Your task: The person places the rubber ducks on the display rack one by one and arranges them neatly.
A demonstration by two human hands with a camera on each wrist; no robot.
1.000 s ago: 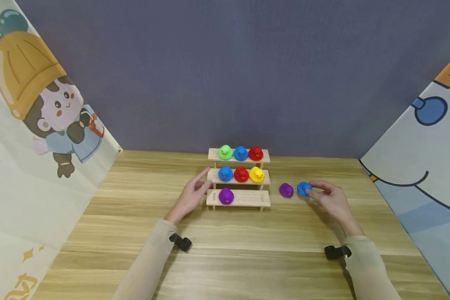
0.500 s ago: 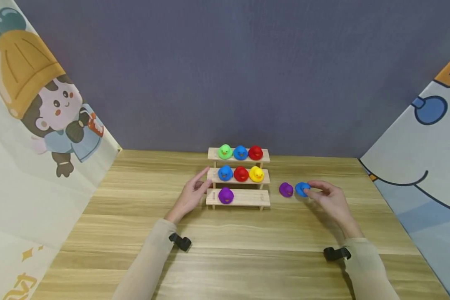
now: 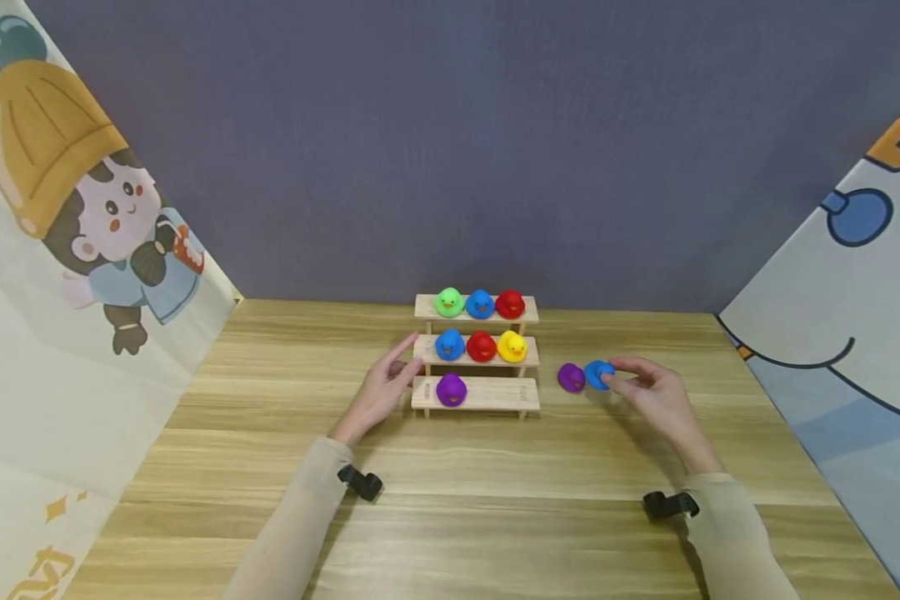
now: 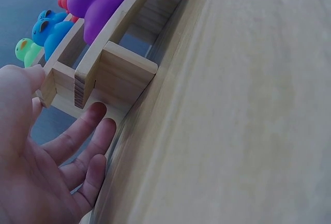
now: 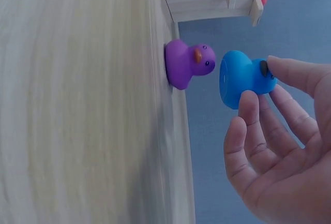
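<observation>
My right hand pinches a blue rubber duck between thumb and fingertips. In the right wrist view the duck is lifted off the table, its flat base showing. Beside it, a purple rubber duck stands on the table, right of a three-step wooden rack. My left hand is at the rack's left end, fingers spread loosely, thumb at a shelf end in the left wrist view. Another purple duck sits on the lowest shelf, towards the left.
The middle shelf bears a blue duck, a red duck and a yellow duck. On the top shelf are a green duck, a blue duck and a red duck. A dark wall stands behind.
My right hand has carried the blue duck slightly left, so it now overlaps the purple duck's edge in the head view. My left hand has stayed at the rack.
</observation>
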